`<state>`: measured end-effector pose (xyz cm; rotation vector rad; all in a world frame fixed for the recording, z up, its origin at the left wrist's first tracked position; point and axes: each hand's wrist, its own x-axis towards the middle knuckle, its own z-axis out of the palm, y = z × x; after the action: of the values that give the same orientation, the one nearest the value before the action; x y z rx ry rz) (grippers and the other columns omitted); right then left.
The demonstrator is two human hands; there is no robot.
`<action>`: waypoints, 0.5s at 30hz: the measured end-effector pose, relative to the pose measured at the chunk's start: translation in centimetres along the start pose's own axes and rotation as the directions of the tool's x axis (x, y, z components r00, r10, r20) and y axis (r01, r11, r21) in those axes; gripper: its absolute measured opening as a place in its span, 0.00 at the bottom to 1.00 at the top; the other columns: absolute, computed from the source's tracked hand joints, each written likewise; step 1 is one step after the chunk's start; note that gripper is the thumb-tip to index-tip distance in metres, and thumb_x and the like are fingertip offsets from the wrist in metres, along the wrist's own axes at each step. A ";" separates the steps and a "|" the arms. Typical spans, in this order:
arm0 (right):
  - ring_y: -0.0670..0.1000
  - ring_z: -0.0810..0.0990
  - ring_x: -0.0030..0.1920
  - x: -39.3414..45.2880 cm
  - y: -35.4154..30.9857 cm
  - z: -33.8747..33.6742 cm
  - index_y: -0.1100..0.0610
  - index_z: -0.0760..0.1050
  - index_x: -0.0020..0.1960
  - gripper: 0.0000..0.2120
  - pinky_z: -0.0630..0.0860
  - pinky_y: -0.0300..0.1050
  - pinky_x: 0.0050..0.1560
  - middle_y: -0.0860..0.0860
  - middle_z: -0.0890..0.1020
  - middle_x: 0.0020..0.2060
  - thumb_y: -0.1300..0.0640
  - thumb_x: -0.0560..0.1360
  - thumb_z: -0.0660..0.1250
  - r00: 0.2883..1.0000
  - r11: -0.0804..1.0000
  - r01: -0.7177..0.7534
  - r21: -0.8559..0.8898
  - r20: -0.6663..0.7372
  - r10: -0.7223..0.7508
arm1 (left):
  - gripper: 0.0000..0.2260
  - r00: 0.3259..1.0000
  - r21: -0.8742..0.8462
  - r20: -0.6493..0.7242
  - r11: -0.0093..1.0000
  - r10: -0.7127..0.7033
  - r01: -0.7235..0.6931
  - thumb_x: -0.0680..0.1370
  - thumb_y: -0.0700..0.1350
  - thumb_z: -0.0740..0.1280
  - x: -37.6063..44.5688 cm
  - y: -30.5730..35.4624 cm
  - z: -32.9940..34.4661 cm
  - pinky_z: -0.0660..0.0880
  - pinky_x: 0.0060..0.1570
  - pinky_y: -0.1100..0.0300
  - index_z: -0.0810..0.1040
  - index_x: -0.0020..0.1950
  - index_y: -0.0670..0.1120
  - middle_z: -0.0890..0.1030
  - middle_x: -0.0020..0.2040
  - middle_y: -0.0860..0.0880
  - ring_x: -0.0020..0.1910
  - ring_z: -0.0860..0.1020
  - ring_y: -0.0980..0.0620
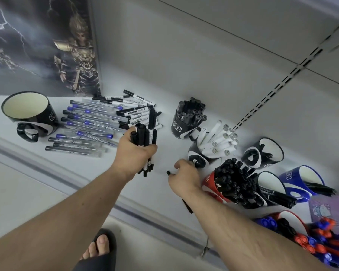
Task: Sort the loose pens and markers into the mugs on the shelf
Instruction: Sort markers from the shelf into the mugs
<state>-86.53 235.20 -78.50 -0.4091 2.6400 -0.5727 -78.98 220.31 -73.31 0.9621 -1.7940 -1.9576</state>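
Observation:
My left hand (134,151) grips a bundle of black-and-white markers (147,137) upright above the white shelf (164,145). My right hand (184,178) holds a black marker (187,206) low over the shelf; its tip shows at my fingers and its other end below my wrist. Loose black-and-white markers (133,108) and blue-capped clear pens (86,126) lie in a pile on the left. An empty black mug (27,112) stands at the far left. To the right, a black mug (184,122) holds dark markers and another mug (199,153) holds white ones.
A red mug (213,188) packed with black pens, further black (262,153) and blue mugs (299,180), and a mug of red and blue pens (311,237) crowd the right. A poster (47,45) leans at the back left. A purple box (329,208) sits at the right edge.

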 end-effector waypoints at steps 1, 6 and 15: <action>0.51 0.75 0.50 -0.1 -0.5 -0.8 0.56 0.75 0.61 0.16 0.71 0.38 0.47 0.52 0.74 0.59 0.60 0.73 0.66 0.999 0.998 -0.001 0.060 -0.036 0.003 | 0.10 1.000 0.006 -0.005 1.000 0.005 -0.005 0.69 0.34 0.71 -0.2 0.1 0.1 0.69 0.22 0.59 0.71 0.46 0.34 0.77 0.35 0.33 0.25 0.74 0.44; 0.46 0.79 0.40 -1.5 -2.8 -5.0 0.50 0.78 0.48 0.10 0.76 0.42 0.45 0.45 0.80 0.37 0.62 0.70 0.67 0.973 0.891 0.095 0.445 -0.232 0.012 | 0.12 0.998 0.018 -0.061 1.000 0.008 -0.007 0.71 0.32 0.71 -0.8 -0.3 -0.1 0.70 0.20 0.61 0.70 0.44 0.43 0.75 0.36 0.37 0.27 0.73 0.46; 0.49 0.65 0.21 -4.2 -2.2 -6.8 0.62 0.73 0.38 0.07 0.55 0.38 0.27 0.55 0.74 0.24 0.61 0.61 0.63 0.901 0.069 0.225 0.972 -0.234 0.366 | 0.11 0.993 -0.132 -0.107 0.991 -0.039 0.024 0.72 0.30 0.70 -2.1 -0.2 0.4 0.68 0.20 0.64 0.72 0.50 0.39 0.76 0.36 0.41 0.23 0.74 0.50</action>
<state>-85.44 237.05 -70.43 0.3914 1.7464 -2.4676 -77.63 221.99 -72.96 1.0388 -1.5794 -1.9730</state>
